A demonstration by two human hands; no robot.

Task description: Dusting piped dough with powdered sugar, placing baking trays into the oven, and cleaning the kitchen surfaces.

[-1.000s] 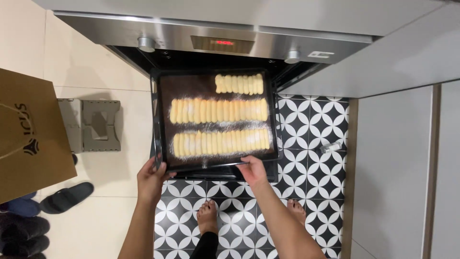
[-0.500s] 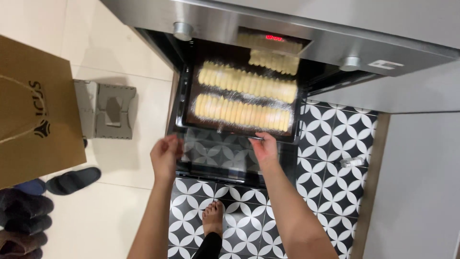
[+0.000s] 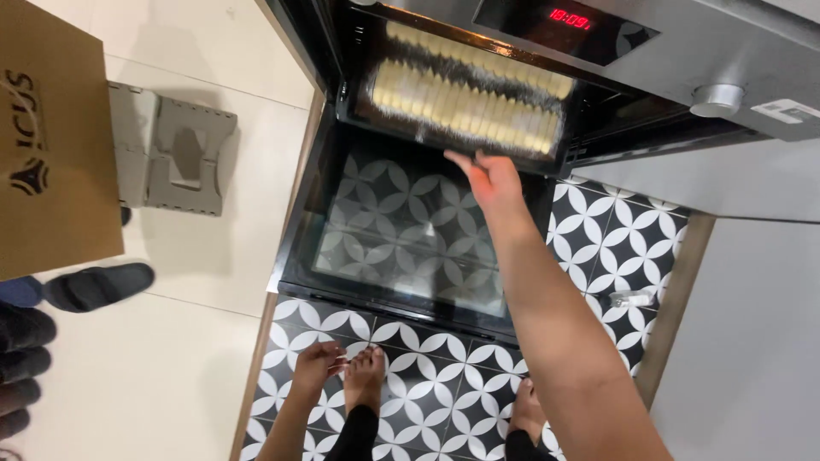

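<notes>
The right hand reaches flat, fingers spread, touching the near edge of the baking tray of pale dough pieces, which sits inside the oven. The open glass oven door lies between the person and the tray. The left hand hangs loosely open, empty, near the patterned floor tiles. At left stand a grey folded step stool, a brown paper bag and a black slipper.
</notes>
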